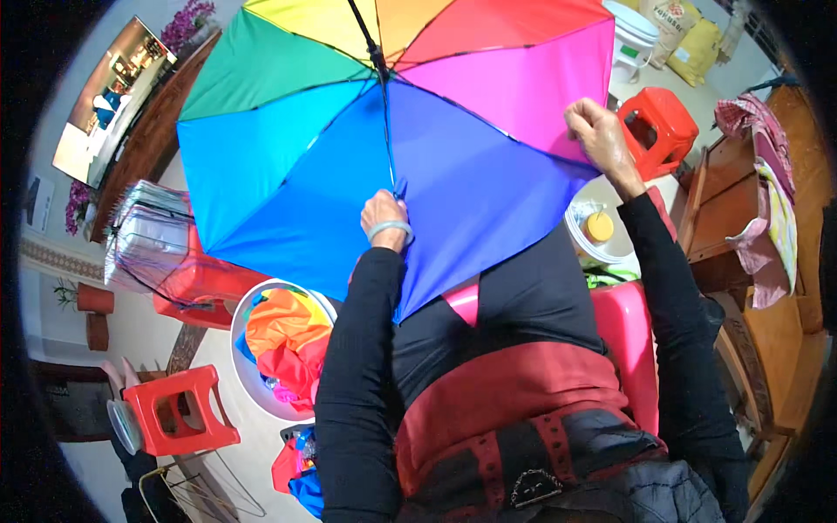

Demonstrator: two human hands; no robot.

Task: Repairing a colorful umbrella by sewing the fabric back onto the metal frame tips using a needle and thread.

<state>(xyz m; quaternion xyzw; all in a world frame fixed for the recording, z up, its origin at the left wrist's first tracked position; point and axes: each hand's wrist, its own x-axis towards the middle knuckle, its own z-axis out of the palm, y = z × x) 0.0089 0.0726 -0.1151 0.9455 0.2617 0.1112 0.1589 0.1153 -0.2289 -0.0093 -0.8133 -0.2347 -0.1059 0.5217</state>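
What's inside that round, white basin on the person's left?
The round, white basin holds a crumpled heap of orange, red, yellow and blue fabric, with some pink low down. The heap covers most of the bottom, hiding anything beneath.

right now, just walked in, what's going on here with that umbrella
A person has an open rainbow umbrella spread in front of them, its ribbed inner side showing. The left hand is closed on it between the blue and violet panels. The right hand is curled at the canopy's edge, by the pink panel; its exact grip is hidden. To the left, a pale basin holds crumpled orange and red fabric.
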